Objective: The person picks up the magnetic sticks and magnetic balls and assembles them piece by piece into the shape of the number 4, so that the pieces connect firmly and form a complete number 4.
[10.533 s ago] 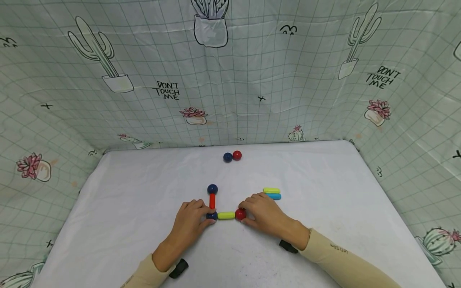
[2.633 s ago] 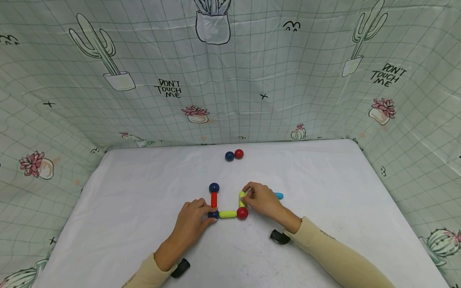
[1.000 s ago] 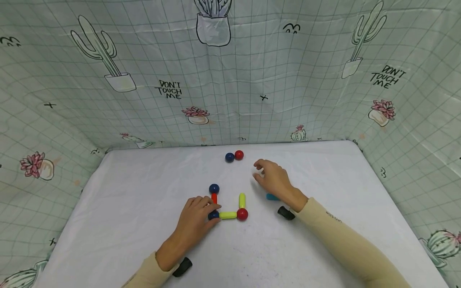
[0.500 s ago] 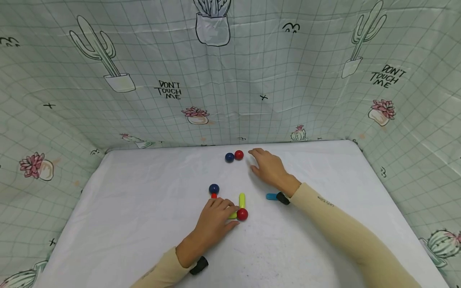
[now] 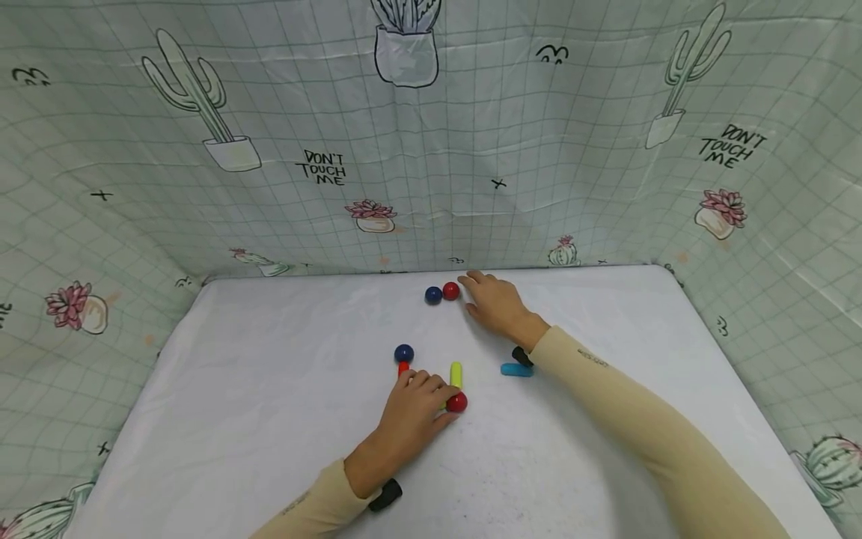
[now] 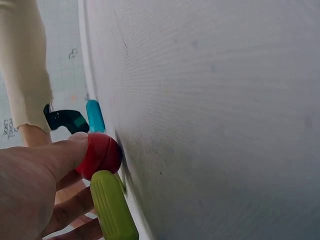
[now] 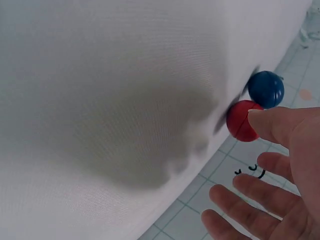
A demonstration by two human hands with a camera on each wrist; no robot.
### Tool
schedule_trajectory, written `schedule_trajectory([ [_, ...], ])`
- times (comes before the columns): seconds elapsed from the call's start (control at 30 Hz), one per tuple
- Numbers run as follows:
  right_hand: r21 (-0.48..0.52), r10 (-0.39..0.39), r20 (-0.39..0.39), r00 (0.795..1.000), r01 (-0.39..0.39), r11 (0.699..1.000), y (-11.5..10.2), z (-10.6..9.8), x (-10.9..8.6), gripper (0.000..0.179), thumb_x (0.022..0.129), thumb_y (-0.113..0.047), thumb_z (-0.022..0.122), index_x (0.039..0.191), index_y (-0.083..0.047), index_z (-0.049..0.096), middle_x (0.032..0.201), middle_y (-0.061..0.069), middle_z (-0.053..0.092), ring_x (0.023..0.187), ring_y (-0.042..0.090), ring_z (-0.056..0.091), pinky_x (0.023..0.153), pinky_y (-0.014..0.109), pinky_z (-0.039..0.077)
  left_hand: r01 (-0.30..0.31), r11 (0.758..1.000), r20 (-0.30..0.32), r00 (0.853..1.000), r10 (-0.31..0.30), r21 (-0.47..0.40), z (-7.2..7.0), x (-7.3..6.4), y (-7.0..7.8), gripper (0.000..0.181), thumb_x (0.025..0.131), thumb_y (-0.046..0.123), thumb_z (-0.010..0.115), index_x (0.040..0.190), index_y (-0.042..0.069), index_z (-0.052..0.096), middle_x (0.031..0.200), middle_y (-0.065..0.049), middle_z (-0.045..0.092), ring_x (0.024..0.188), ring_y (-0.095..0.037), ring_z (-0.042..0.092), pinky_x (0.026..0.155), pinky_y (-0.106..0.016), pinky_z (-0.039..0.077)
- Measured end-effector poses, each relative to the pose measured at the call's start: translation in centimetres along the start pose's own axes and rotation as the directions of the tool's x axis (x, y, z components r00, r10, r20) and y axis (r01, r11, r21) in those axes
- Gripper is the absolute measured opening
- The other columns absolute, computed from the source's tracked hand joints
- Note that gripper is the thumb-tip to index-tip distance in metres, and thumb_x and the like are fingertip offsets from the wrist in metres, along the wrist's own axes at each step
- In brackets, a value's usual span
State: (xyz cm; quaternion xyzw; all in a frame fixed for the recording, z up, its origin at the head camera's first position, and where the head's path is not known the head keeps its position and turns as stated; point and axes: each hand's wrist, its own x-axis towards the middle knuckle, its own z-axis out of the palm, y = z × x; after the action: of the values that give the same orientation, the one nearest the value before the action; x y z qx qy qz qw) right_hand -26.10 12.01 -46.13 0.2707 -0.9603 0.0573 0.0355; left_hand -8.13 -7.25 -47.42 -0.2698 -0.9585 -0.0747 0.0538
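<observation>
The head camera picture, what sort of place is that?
Probably a little play or filming corner, though I can't be sure: a white-covered table, cactus-print cloth hanging behind it, and a toy-like red ball at the left hand.

I see a white-clothed tbl (image 5: 283, 329); pale-green grid curtain (image 5: 444, 135) w/ cactus prints (image 5: 191, 93) behind tbl, also L & R of it.

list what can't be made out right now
Near end of the slim red rod: head view, hidden by the left hand.
Lower end of the ribbed yellow-green rod: left wrist view, cut off by bottom edge.
Whether the right hand touches the far glossy red ball: right wrist view, thumb overlaps it.
</observation>
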Motion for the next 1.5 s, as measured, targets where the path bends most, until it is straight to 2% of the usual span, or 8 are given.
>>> schedule_trajectory([
  [0.33, 0.023, -0.004, 0.052, 0.999, 0.003, 1.000, 0.1, 1.0, 1.2, 0.052, 0.103, -0.018, 0.070, 0.149, -0.002, 0.055, 0.152, 0.019, 0.057, 0.133, 0.038, 0.061, 0.101, 0.051, 0.056, 0.013, 1.000, -0.029, 1.000, -0.012, 0.011, 0.3, 0.3, 0.2, 0.030, 0.090, 0.040, 0.085, 0.116, 0.025, 0.082, 0.103, 0.006, 0.076, 0.098, -0.015, 0.063, 0.099, -0.038, 0.049],
  [0.7, 0.029, -0.045, 0.012, 0.999, 0.045, 0.999, -0.3, 1.4, 2.0, 0.048, 0.101, -0.014, 0.071, 0.147, -0.004, 0.060, 0.146, 0.018, 0.062, 0.131, 0.036, 0.063, 0.100, 0.050, 0.056, 0.039, 0.999, -0.031, 0.999, -0.039, -0.001, 0.3, 0.2, 0.6, 0.029, 0.087, 0.038, 0.088, 0.112, 0.025, 0.083, 0.100, 0.007, 0.075, 0.099, -0.015, 0.063, 0.098, -0.037, 0.049],
  [0.93, 0.035, -0.034, 0.011, 0.999, 0.034, 0.999, -0.4, 1.5, 2.5, 0.040, 0.101, -0.011, 0.071, 0.140, -0.005, 0.066, 0.142, 0.016, 0.066, 0.130, 0.034, 0.065, 0.102, 0.049, 0.056, 0.052, 0.998, -0.021, 0.998, -0.053, -0.027, 0.3, 0.2, 0.6, 0.029, 0.087, 0.037, 0.088, 0.112, 0.024, 0.083, 0.100, 0.006, 0.075, 0.099, -0.015, 0.064, 0.098, -0.038, 0.049],
  [1.2, 0.050, 0.010, -0.014, 1.000, -0.009, 0.999, -0.9, 1.4, 2.9, 0.030, 0.097, -0.017, 0.079, 0.124, -0.006, 0.075, 0.116, 0.012, 0.075, 0.106, 0.028, 0.073, 0.090, 0.044, 0.060, 0.064, 0.998, -0.012, 0.998, -0.064, -0.017, 0.4, 0.2, 0.7, 0.030, 0.087, 0.038, 0.088, 0.113, 0.025, 0.083, 0.100, 0.006, 0.075, 0.099, -0.015, 0.063, 0.099, -0.038, 0.049],
  [1.33, 0.065, 0.031, -0.016, 0.999, -0.030, 0.997, -0.9, 1.4, 2.9, 0.031, 0.096, -0.018, 0.080, 0.124, -0.005, 0.075, 0.114, 0.013, 0.076, 0.104, 0.028, 0.073, 0.088, 0.044, 0.060, 0.069, 0.998, -0.019, 0.997, -0.070, -0.012, 0.3, 0.2, 0.7, 0.030, 0.086, 0.038, 0.088, 0.113, 0.025, 0.083, 0.100, 0.006, 0.075, 0.099, -0.016, 0.063, 0.098, -0.039, 0.050],
  [1.5, 0.138, 0.076, -0.012, 0.997, -0.073, 0.988, -0.8, 1.5, 2.6, 0.031, 0.096, -0.019, 0.080, 0.123, -0.004, 0.074, 0.114, 0.013, 0.077, 0.100, 0.025, 0.072, 0.086, 0.042, 0.060, 0.078, 0.997, -0.014, 0.997, -0.078, -0.018, 0.4, 0.3, 0.7, 0.030, 0.086, 0.038, 0.088, 0.113, 0.025, 0.083, 0.100, 0.006, 0.075, 0.100, -0.016, 0.064, 0.099, -0.039, 0.050],
])
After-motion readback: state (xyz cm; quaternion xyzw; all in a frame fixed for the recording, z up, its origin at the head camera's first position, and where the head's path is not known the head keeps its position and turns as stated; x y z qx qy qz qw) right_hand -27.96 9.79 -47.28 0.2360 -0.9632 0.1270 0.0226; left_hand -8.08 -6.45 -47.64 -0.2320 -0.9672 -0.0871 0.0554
